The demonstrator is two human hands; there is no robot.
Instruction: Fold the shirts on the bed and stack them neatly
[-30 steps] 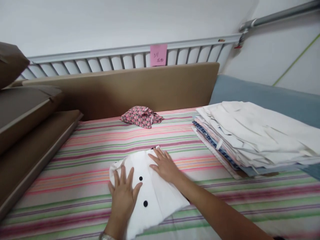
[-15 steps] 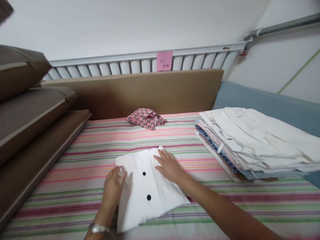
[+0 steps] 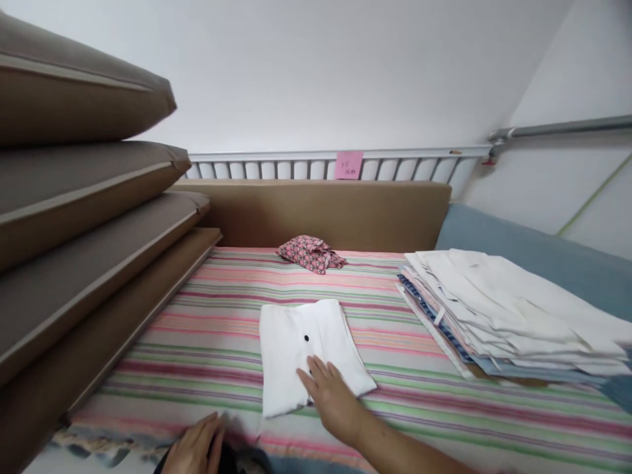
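Note:
A folded white garment (image 3: 284, 329) with black buttons lies on the striped bed sheet (image 3: 217, 316). My right hand (image 3: 336, 398) rests on its lower part, fingers spread and laid flat, covering part of the button row. At the bottom edge of the picture, my left hand (image 3: 195, 447) is off the garment, near the front edge of the bed. Its fingers lie side by side with the thumb a little apart, and nothing shows in them. A dark surface is just beside and below it.
On the right stands a pile of folded clothes (image 3: 503, 309), mostly white. A crumpled pink flowered cloth (image 3: 309, 253) lies towards the back, before a brown padded board (image 3: 316, 210). Thick brown cushions (image 3: 99, 178) are stacked at the left. A pink note (image 3: 348, 164) hangs on the white rail.
My left hand has left the garment and moved down to the bed's front edge. My right hand has slid from its upper right part to its lower middle. The garment looks neater; the view has shifted.

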